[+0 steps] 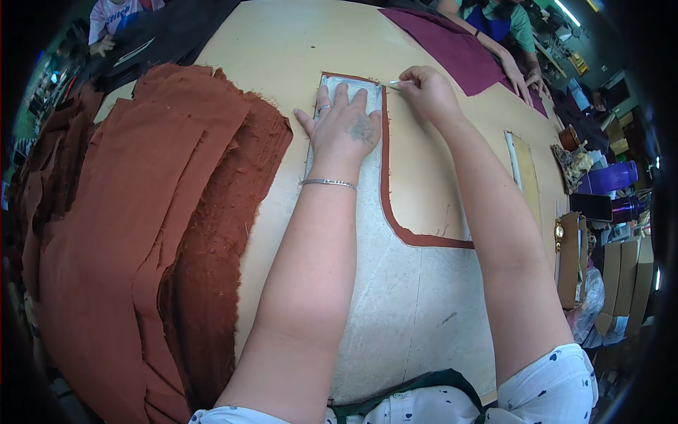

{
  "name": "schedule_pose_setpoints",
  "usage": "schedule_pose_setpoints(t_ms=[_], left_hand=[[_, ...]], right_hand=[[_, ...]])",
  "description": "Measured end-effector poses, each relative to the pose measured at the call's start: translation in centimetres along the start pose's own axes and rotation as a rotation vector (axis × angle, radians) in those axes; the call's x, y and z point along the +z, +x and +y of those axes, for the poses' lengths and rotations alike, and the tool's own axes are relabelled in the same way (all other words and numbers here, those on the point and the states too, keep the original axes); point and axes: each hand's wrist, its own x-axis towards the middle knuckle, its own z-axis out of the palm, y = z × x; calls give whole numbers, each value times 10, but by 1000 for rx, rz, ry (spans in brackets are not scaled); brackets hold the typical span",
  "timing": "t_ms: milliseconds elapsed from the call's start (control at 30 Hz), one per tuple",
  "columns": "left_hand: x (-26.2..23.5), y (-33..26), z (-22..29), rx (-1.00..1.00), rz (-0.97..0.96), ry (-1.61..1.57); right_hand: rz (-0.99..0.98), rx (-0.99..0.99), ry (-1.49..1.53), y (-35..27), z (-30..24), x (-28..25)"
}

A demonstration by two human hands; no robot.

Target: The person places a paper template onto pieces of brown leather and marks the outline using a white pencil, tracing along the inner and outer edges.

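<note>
Pattern [395,283], a pale stiff template, lies flat on the table [282,42] over a rust cloth piece whose edge [385,177] shows as a narrow border along its right side and top. Left hand [344,127] is spread wide, palm down, pressing the pattern's upper strip. Right hand [427,88] is pinched narrow on a small white chalk [397,83], its tip at the pattern's top right corner. A stack of rust cloth [141,226] lies just left of the pattern. Maroon cloth [452,46] lies at the far side, another person's hands [526,79] resting on it.
</note>
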Motion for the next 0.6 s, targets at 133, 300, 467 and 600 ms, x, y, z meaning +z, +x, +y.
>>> schedule_pose_setpoints(t_ms=[133,300,467,600], left_hand=[[2,2,1,6,2,15],[3,3,1,12,7,18],[1,2,-2,11,7,16],[-1,2,1,3,-1,18]], right_hand=[[46,2,-17,-5,-4,11],[90,-56,-71,-11,-14,18],[85,-129,-86,-42,-39,12],[-14,-75,10,-91,-62,-12]])
